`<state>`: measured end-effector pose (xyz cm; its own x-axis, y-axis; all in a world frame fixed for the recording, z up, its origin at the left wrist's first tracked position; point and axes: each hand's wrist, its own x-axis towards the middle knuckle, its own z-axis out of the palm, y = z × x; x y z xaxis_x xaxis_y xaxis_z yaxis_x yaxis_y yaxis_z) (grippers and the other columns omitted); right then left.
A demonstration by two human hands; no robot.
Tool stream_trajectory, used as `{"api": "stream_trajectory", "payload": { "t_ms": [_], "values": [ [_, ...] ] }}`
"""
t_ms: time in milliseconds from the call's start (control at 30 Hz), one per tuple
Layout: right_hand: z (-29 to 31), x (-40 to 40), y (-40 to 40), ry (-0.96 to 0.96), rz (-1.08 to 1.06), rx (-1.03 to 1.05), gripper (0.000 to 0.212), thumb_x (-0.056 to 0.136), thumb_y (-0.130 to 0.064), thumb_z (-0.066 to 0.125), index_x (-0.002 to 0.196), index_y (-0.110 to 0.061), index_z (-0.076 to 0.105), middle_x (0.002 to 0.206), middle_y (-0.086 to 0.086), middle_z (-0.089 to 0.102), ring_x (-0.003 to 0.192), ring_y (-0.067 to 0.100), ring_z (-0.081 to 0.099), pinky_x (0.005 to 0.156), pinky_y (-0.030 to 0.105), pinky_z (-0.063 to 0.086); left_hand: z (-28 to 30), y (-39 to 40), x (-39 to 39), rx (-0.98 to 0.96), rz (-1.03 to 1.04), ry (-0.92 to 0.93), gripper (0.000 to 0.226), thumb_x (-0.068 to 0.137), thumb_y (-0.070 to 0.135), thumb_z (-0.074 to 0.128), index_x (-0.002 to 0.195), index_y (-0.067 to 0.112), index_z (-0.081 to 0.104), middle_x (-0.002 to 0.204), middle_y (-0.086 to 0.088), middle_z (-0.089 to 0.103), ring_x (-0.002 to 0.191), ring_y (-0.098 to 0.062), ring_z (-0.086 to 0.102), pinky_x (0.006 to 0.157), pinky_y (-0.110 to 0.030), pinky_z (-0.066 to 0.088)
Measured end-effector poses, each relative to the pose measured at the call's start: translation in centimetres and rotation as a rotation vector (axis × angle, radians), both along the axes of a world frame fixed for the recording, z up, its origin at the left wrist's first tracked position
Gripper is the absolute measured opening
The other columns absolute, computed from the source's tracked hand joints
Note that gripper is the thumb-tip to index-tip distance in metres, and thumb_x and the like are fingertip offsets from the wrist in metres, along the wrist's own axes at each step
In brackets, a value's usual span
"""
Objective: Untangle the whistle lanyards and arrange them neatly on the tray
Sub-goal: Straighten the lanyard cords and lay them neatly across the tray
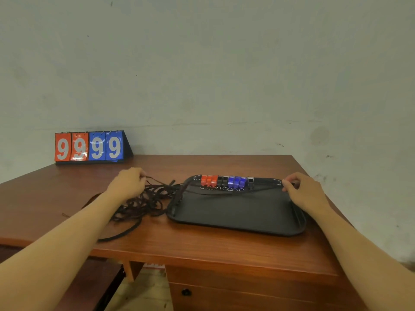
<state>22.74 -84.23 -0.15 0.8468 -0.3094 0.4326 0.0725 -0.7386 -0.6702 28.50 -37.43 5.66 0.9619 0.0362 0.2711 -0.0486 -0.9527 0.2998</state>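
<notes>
One wooden tabletop (224, 250) carries a black tray (235, 212) at right of centre and, at its far left corner, a flip scoreboard (89, 147) reading 9999 in two red and two blue cards. Left of the tray, touching its rim, lies a tangled heap of dark lanyards (141, 203). Along the tray's far edge stands a row of whistles (226, 181): red, black, blue, then one black set apart. The left hand (128, 182) pinches a cord above the heap; the right hand (303, 189), fingers curled, pinches a cord at the tray's far right corner.
</notes>
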Motion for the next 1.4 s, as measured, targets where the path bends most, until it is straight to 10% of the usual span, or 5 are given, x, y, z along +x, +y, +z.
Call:
{"api": "stream_trajectory", "payload": {
  "t_ms": [100, 400, 867, 1067, 1400],
  "values": [
    [0.2, -0.1, 0.2, 0.001, 0.037, -0.011, 0.009, 0.097, -0.033, 0.061, 0.102, -0.028, 0.066, 0.081, -0.014, 0.073, 0.082, -0.009, 0.056, 0.064, 0.009, 0.035, -0.8, -1.6, -0.1, 0.137, -0.024, 0.048, 0.057, 0.093, 0.020, 0.055, 0.148, 0.025, 0.041, 0.150, -0.011, 0.040, 0.137, -0.036, 0.035, 0.108, -0.053, 0.038],
    [1.7, -1.1, 1.3, -0.080, 0.131, -0.012, 0.008, 0.096, -0.032, 0.062, 0.096, -0.032, 0.070, 0.085, -0.019, 0.071, 0.083, -0.007, 0.062, 0.068, 0.008, 0.038, -0.5, -4.9, 1.4, 0.480, -0.265, 0.167, 0.028, 0.098, 0.040, 0.057, 0.125, 0.040, 0.064, 0.139, 0.001, 0.048, 0.131, -0.026, 0.038, 0.107, -0.056, 0.031],
    [6.7, -0.4, 11.3, 0.111, 0.455, 0.148, 0.029, 0.106, -0.011, 0.036, 0.118, -0.025, 0.059, 0.092, -0.003, 0.067, 0.080, 0.008, 0.069, 0.085, 0.031, 0.058, -0.2, -4.1, 0.7, -0.122, -0.447, -0.181, 0.012, 0.105, 0.022, 0.046, 0.104, 0.025, 0.057, 0.086, 0.003, 0.072, 0.079, -0.012, 0.069, 0.074, -0.033, 0.056],
    [5.7, 1.5, 18.9, 0.230, 0.587, -0.338, 0.080, 0.085, -0.081, 0.039, 0.145, -0.028, 0.044, 0.132, -0.008, 0.058, 0.108, 0.008, 0.057, 0.089, 0.026, 0.045, -0.3, -5.8, -0.4, -0.242, -0.551, -0.257, 0.020, 0.106, 0.018, 0.044, 0.105, 0.026, 0.063, 0.084, 0.009, 0.070, 0.076, -0.002, 0.065, 0.067, -0.015, 0.047],
    [3.0, 2.4, 19.0, 0.160, 0.630, -0.486, 0.029, 0.103, -0.039, 0.047, 0.087, -0.023, 0.064, 0.079, -0.005, 0.061, 0.070, 0.009, 0.058, 0.072, 0.029, 0.052, -2.6, -2.8, 0.6, -0.365, -0.416, -0.376, 0.018, 0.108, 0.020, 0.041, 0.112, 0.023, 0.058, 0.079, 0.002, 0.066, 0.069, 0.006, 0.062, 0.061, -0.006, 0.044]
  ]
}}
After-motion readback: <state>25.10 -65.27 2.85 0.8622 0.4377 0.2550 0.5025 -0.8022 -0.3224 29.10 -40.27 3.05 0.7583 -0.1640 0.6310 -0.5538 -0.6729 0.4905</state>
